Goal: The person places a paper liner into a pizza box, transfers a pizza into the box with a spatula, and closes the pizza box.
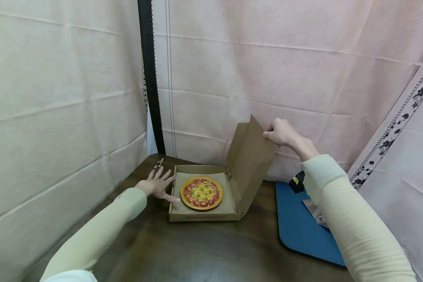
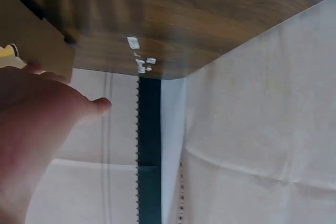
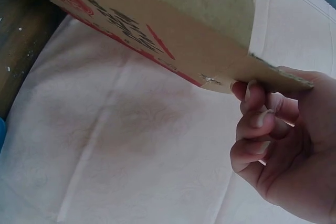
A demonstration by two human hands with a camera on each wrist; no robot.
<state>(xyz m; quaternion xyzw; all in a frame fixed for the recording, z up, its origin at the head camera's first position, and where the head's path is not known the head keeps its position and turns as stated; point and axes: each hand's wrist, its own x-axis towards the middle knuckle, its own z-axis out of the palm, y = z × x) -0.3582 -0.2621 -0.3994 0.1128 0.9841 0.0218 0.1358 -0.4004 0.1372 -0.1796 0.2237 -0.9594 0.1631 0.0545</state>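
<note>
A cardboard pizza box lies on the dark table with its lid raised on the right side. Inside, on pale paper, sits a round pizza with red, yellow and green topping. My right hand pinches the lid's upper edge between thumb and curled fingers; the right wrist view shows the lid's printed face beside those fingers. At the box's left wall, my left hand spreads its straight fingers, the thumb reaching over the rim.
To the right, a blue mat carries a black object with a yellow mark and a printed card, partly behind the right sleeve. White scraps mark the table's far left corner. Pale cloth hangs close behind and at the left.
</note>
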